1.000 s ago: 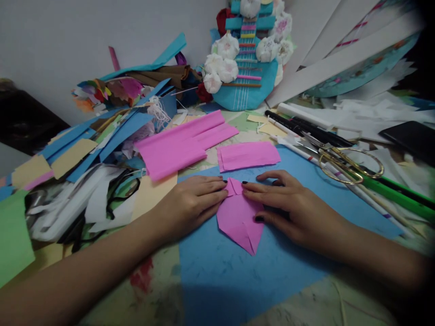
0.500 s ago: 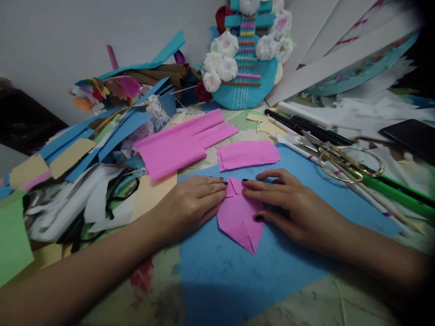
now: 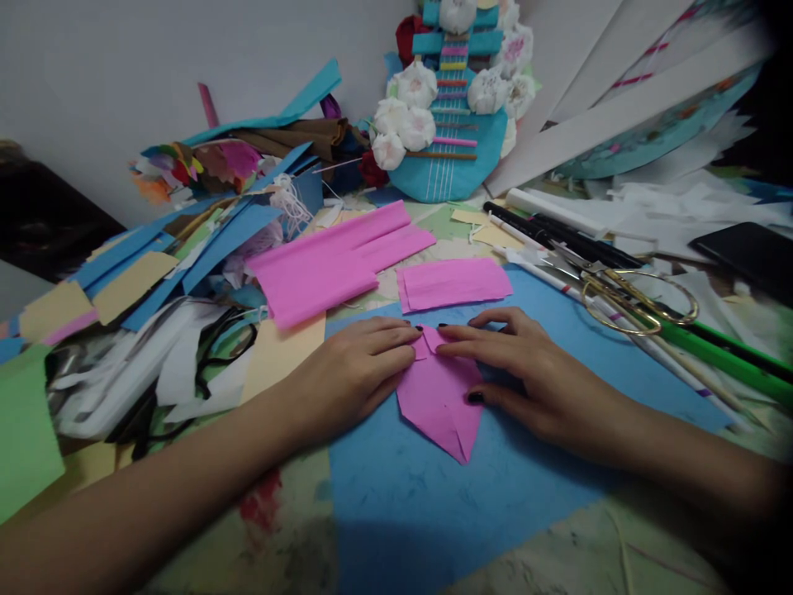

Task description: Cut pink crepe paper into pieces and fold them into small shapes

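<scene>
Folded pink paper [image 3: 439, 401], frame centre: is flanked and touched near top by left fingers [image 3: 391, 362] and right fingers [image 3: 483, 350], loosely outstretched.

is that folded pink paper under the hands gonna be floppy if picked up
The folded pink paper is probably light, looking thin and small. It may flop, though creases could stiffen it. Its top flaps, touched by the left hand and right hand, might spring open.

head-worn view, facing forward, angled down
</scene>
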### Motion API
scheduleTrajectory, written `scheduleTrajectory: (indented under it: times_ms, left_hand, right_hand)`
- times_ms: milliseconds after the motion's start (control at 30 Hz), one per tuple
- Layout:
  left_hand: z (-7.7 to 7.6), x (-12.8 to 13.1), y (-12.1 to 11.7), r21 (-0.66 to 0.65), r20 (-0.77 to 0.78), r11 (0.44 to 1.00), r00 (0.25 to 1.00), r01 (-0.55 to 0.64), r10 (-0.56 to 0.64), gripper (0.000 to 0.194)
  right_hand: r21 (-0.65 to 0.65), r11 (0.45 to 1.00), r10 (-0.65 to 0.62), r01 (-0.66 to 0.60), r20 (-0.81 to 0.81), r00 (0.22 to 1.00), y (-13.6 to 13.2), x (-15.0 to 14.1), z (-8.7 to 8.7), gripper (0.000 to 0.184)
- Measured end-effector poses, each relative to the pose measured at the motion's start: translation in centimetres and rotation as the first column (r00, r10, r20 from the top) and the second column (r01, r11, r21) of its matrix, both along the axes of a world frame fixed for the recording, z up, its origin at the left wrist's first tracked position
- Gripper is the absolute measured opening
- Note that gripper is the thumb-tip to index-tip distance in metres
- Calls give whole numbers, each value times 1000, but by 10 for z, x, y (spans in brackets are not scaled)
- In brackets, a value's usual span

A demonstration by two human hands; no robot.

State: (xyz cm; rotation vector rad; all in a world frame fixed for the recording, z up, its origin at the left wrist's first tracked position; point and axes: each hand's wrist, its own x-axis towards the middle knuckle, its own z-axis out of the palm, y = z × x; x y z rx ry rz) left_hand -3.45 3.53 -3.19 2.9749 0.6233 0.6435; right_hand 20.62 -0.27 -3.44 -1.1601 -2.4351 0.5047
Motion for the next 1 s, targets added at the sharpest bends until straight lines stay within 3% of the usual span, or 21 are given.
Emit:
scheduleTrajectory:
  times_ms: [333, 633, 1000]
  left_hand:
    - [4, -3, 5, -237, 60, 966, 991, -102, 119, 14]
    - [2, -2, 5, -164, 93, 985, 994, -49, 65, 15]
    - [2, -2, 5, -154, -80, 986, 995, -64, 52, 15]
  right_hand:
    - [-31, 1000, -7, 6, -12, 1000, 2, 0, -1, 45]
    - [10, 1000, 15, -15, 16, 1000, 2, 0, -1, 44]
    - [40, 999, 1, -3, 50, 999, 1, 1, -3, 42]
